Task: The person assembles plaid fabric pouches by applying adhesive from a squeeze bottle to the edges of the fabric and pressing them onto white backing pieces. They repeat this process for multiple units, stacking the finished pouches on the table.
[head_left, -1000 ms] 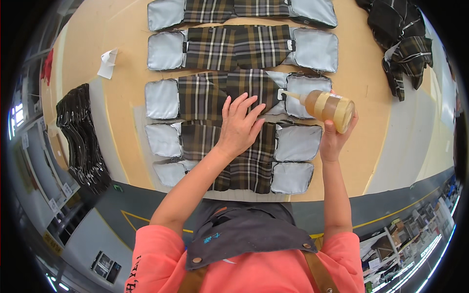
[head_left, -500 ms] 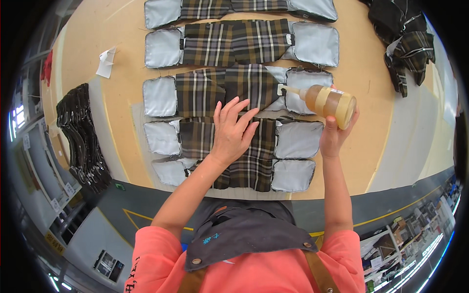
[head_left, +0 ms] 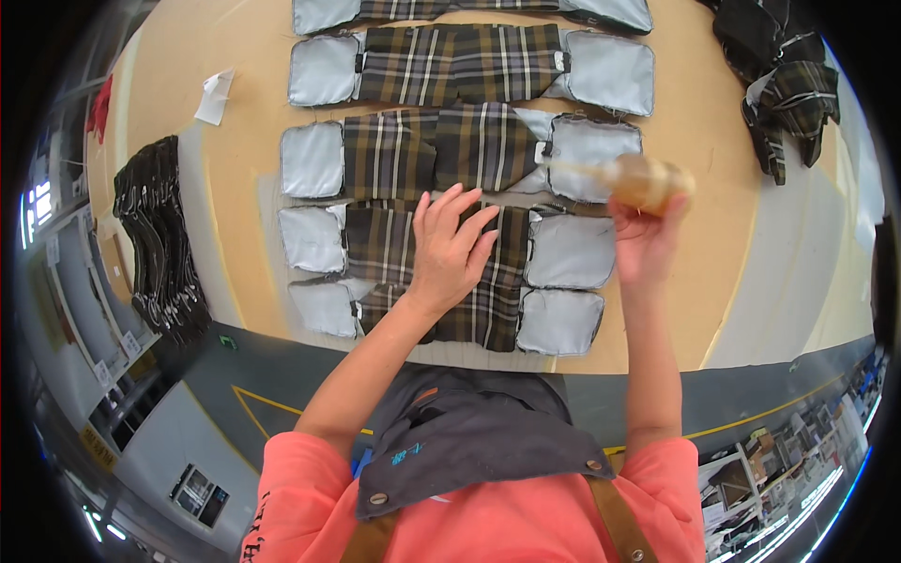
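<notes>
My right hand (head_left: 648, 242) is closed around a yellowish squeeze bottle (head_left: 649, 185) with a long thin nozzle, blurred by motion. The nozzle points left, over the grey-white right end of a plaid fabric piece (head_left: 483, 148); whether its tip touches is unclear. A small white tab (head_left: 542, 152) shows at that piece's inner edge. My left hand (head_left: 452, 251) lies with fingers apart over the plaid cloth, its fingertips at the near edge of the same piece. Beneath the palm is another plaid piece (head_left: 375, 239) with grey-white ends, partly hidden by my hand.
Several similar plaid pieces lie in a column on the tan table (head_left: 694, 310). A stack of dark strips (head_left: 160, 235) hangs near the table's left edge. A folded white paper (head_left: 215, 97) lies far left, and a heap of dark plaid cloth (head_left: 784, 89) far right.
The bottle has tilted and moved slightly, and is now smeared by motion. The fabric pieces sit a little higher in view. My left hand keeps nearly the same pose.
</notes>
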`<state>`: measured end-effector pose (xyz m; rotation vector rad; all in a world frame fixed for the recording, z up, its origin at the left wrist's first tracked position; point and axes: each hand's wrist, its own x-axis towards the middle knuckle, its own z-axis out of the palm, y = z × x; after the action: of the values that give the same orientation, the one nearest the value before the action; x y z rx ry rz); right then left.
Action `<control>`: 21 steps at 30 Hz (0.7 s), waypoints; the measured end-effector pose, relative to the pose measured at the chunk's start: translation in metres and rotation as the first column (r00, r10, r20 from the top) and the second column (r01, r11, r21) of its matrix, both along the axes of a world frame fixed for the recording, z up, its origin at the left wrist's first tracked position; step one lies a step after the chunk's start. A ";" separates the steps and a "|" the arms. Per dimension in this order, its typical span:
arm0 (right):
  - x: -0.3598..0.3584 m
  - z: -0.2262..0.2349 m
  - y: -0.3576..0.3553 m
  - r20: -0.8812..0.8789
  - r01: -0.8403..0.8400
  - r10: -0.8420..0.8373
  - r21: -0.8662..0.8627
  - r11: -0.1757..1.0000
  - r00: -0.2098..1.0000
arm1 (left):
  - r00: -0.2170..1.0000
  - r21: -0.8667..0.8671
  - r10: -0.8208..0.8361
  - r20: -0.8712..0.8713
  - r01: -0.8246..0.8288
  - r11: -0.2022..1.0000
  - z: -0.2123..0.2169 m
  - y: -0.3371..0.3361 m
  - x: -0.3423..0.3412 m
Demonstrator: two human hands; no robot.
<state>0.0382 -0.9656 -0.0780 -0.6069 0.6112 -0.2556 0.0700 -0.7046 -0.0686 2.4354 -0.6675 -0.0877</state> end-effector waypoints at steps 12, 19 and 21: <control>-0.092 0.064 -0.006 0.031 0.240 -0.239 -0.180 0.954 0.971 | 0.918 0.093 -0.393 0.059 0.387 0.917 -0.017 0.004 -0.033; -0.113 0.022 0.044 0.005 0.010 -0.008 -0.664 0.748 1.000 | 0.933 0.079 -0.359 0.019 0.357 0.931 -0.021 0.023 -0.042; -0.105 0.020 0.053 0.019 -0.002 0.021 -0.684 0.730 1.000 | 0.936 0.072 -0.352 0.011 0.351 0.934 -0.021 0.024 -0.044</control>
<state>-0.0670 -0.9122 -0.0578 -1.3277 0.4750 -0.4874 0.0260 -0.6805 -0.0894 2.3575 -1.1237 -0.2290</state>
